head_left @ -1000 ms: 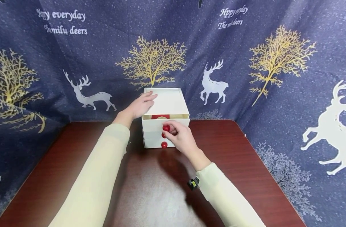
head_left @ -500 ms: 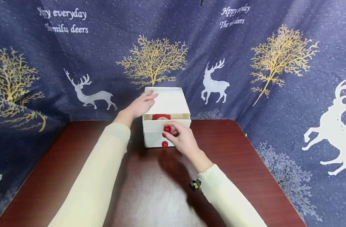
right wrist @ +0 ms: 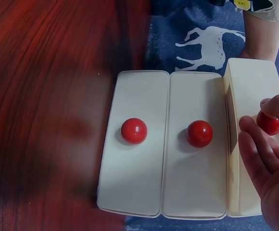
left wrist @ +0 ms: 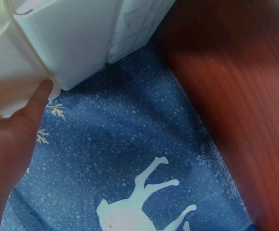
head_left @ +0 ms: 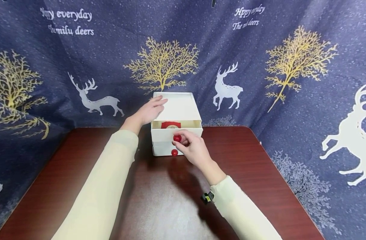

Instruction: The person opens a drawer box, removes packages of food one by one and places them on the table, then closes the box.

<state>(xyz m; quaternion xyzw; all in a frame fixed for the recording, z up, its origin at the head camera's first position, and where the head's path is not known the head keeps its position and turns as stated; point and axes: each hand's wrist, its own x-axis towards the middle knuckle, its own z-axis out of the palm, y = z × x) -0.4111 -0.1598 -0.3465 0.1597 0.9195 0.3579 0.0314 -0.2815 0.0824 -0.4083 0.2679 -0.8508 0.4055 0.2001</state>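
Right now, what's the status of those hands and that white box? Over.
Right hand pinching the top red knob; left hand on top of the white box. Top drawer partly open, red item inside. Nothing seen blocking it.

White drawer box (head_left: 180, 107) near the far edge of the tabletop (head_left: 159, 203): smooth, plastic-looking, with a soft sheen. Its round red knobs (right wrist: 134, 131) are glossy, with bright highlights. The tabletop is wood-grained and shiny. Beyond its far edge hangs creased, matt cloth (head_left: 111, 50). A red item (head_left: 167, 124) in the top drawer (head_left: 162, 136) is perhaps paper, too small to confirm.
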